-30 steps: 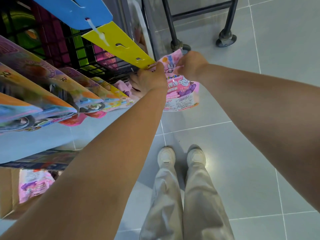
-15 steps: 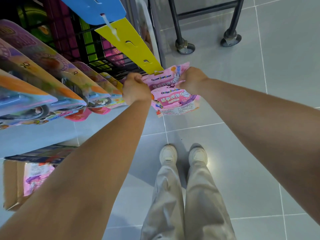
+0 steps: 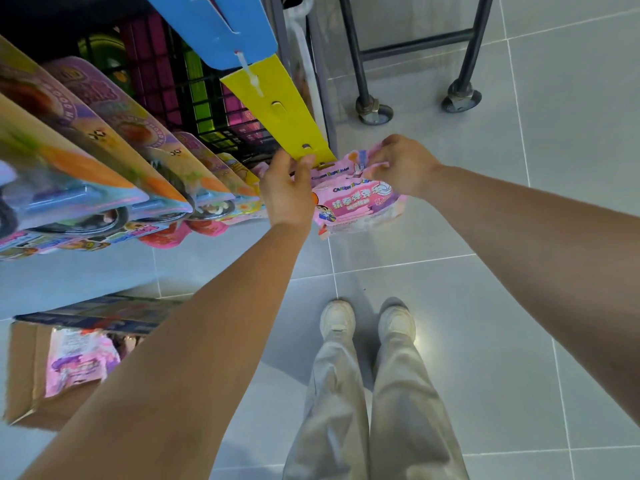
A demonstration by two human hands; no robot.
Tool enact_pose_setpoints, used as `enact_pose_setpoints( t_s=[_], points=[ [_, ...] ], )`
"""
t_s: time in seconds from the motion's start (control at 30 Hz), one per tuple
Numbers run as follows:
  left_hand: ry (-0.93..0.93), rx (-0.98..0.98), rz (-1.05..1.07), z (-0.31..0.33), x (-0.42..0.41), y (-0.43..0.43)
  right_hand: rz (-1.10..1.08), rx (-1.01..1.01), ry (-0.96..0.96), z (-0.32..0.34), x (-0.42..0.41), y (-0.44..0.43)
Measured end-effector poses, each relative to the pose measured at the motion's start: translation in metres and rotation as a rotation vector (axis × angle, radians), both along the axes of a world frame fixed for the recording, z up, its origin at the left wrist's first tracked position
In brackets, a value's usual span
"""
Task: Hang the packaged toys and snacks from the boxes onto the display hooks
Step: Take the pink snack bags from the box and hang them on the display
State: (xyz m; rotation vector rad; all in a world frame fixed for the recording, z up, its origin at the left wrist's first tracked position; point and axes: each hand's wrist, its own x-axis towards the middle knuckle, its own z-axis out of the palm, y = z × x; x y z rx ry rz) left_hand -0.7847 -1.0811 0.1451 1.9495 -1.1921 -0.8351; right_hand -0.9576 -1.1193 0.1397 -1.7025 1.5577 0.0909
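Note:
A pink snack packet (image 3: 360,202) with cartoon print hangs just below the bottom end of a yellow hanging strip (image 3: 280,116). My right hand (image 3: 403,164) pinches the packet's top edge. My left hand (image 3: 287,188) holds the lower end of the yellow strip between thumb and fingers, beside the packet. The strip hangs under a blue strip (image 3: 221,26) by a white tie. A cardboard box (image 3: 27,375) on the floor at lower left holds more pink packets (image 3: 81,362).
Rows of packaged toys (image 3: 104,168) hang on hooks from a black grid rack (image 3: 194,91) at left. A metal trolley frame on castors (image 3: 375,110) stands behind. Grey tiled floor (image 3: 519,306) spreads right; my shoes (image 3: 367,320) stand below.
My left hand opened from a fist and took hold of the yellow strip's lower end. My right hand stayed on the packet's top edge, just under the strip.

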Motion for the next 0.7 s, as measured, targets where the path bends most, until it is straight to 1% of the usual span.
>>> enact_pose_setpoints(
  t_s=[0.13, 0.23, 0.33, 0.47, 0.53, 0.6, 0.67, 0.7],
  points=[
    [-0.014, -0.006, -0.062, -0.002, 0.006, 0.011, 0.057, 0.081, -0.019, 0.005, 0.005, 0.003],
    [-0.020, 0.047, -0.034, 0.002, 0.014, 0.001, 0.072, 0.103, -0.064, 0.003, 0.014, 0.012],
    [-0.049, 0.099, 0.022, 0.009, 0.024, -0.015, 0.059, 0.023, -0.061, 0.003, 0.025, 0.015],
    [-0.208, 0.162, -0.054, 0.019, 0.024, -0.019, 0.021, -0.103, -0.086, 0.008, 0.027, 0.009],
    [-0.233, 0.177, -0.089, 0.016, 0.026, -0.015, 0.057, -0.141, -0.066, 0.015, 0.029, 0.008],
    [-0.160, 0.173, -0.128, 0.009, 0.029, -0.011, 0.116, -0.186, -0.005, 0.022, 0.033, 0.007],
    [-0.067, 0.192, -0.112, 0.007, 0.032, -0.006, 0.136, -0.247, 0.040, 0.029, 0.037, 0.005],
    [-0.054, 0.200, -0.096, 0.008, 0.032, -0.003, 0.137, -0.273, 0.053, 0.033, 0.039, 0.004]
  ],
)
